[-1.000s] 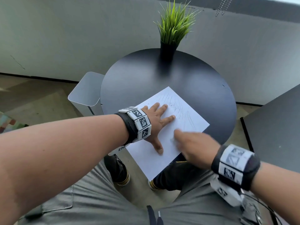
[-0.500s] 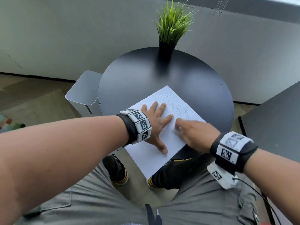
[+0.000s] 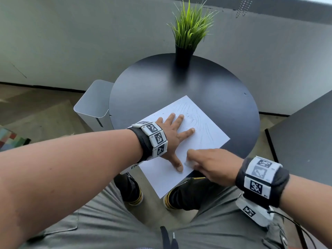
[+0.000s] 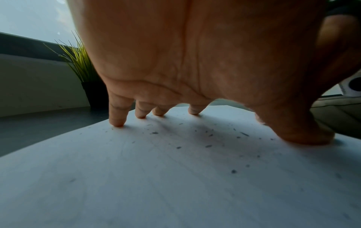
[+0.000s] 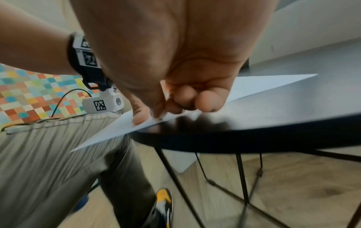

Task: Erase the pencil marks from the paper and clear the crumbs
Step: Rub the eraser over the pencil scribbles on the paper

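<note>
A white paper (image 3: 206,133) with pencil marks (image 3: 194,115) on its far half lies on the round black table (image 3: 161,83), its near corner hanging over the edge. My left hand (image 3: 175,139) presses flat on it with fingers spread. Dark eraser crumbs (image 4: 208,145) are scattered under that palm on the paper (image 4: 136,169). My right hand (image 3: 206,162) pinches a small whitish eraser (image 3: 189,163) against the sheet, right beside the left thumb. In the right wrist view the curled fingers (image 5: 187,98) hide the eraser, near the paper (image 5: 263,86) edge.
A potted grass plant (image 3: 188,33) stands at the table's far side. A white bin (image 3: 93,105) sits on the floor left of the table. A second dark tabletop (image 3: 305,141) is at the right. My knees are under the near edge.
My right hand rubbed away across the paper half a second ago and has come back toward me, beside the left thumb. The left hand has stayed pressed in place.
</note>
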